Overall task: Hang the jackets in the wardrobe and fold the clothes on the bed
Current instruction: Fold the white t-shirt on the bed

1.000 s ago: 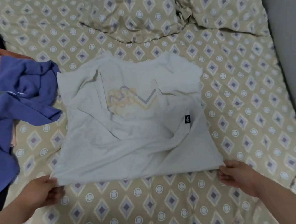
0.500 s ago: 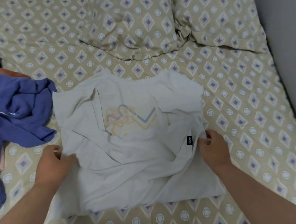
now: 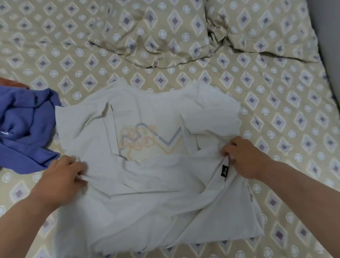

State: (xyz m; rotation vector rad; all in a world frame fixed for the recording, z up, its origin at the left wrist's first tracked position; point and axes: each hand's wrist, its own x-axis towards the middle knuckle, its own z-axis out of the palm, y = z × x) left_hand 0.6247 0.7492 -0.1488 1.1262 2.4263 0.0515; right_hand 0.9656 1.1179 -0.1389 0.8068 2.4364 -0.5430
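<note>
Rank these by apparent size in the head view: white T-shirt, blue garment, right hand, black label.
1. T-shirt
2. blue garment, though the frame edge cuts it off, so its full size is unknown
3. right hand
4. black label

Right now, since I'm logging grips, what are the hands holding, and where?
The left hand and right hand each pinch the pale grey printed T-shirt at its side edges, about midway up.
</note>
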